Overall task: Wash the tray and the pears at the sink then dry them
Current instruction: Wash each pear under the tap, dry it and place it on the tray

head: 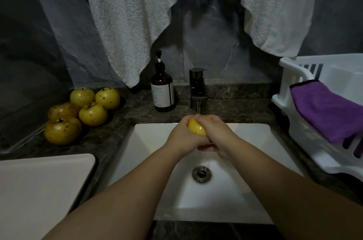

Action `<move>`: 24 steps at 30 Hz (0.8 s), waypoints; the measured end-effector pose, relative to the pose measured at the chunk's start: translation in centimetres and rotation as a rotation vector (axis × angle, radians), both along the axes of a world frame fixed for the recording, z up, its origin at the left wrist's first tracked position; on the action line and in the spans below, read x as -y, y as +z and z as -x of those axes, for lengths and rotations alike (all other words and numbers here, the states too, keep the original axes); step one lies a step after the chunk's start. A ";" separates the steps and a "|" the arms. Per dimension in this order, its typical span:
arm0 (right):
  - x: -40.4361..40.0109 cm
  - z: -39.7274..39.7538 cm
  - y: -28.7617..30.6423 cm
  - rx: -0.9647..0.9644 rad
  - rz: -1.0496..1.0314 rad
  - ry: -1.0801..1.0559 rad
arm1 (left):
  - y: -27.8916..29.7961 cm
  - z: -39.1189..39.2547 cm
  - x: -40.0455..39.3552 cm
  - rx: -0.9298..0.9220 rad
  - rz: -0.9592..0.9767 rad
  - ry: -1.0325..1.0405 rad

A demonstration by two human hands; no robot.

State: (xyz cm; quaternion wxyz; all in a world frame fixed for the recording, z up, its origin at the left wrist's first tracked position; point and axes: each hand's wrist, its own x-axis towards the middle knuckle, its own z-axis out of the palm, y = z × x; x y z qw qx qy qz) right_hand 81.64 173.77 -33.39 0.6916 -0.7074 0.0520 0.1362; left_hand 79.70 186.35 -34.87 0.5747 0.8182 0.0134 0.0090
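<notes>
Both hands, left hand (181, 135) and right hand (217, 135), cupped around a yellow pear (196, 127) under the tap (197, 86) above the sink (245, 141), five pears (82, 112) on the surface left of the sink, pale tray (39, 190) nearer on that side

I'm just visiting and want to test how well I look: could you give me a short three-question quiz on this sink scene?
1. True or false: both the left hand and the right hand hold the wet yellow pear under the running water of the dark metal tap.
2. How many spotted yellow pears lie on the dark marble counter left of the white sink?
3. What hangs over the white plastic dish rack? A) purple cloth B) white towel C) brown pump bottle

Key: 1 true; 2 five; 3 A, the purple cloth.
</notes>
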 end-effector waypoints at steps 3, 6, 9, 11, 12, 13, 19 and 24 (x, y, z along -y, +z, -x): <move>0.1 0.1 0.2 -0.067 -0.137 0.068 | 0.0 0.0 -0.3 0.005 -0.005 0.010; -0.6 0.2 0.2 -0.044 0.009 0.022 | -0.1 -0.1 -0.1 0.014 -0.041 0.015; -0.7 0.4 0.5 0.037 0.173 0.035 | -0.1 -0.2 -0.4 0.067 -0.139 0.014; -0.2 0.1 0.4 0.043 0.137 0.018 | 0.2 -0.1 -0.6 0.077 -0.185 0.009; 0.0 0.0 0.4 0.019 0.081 0.002 | 0.4 0.0 -0.6 0.070 -0.183 0.004; 0.3 -0.1 0.5 -0.019 -0.003 -0.002 | 0.7 0.1 -0.6 0.051 -0.151 -0.004; 1.0 -0.3 0.6 -0.162 -0.276 0.086 | 1.1 1.0 -0.6 -0.079 0.095 -0.062; 1.3 0.2 1.8 -0.018 0.200 0.049 | 1.3 0.8 -0.6 -0.035 0.123 0.010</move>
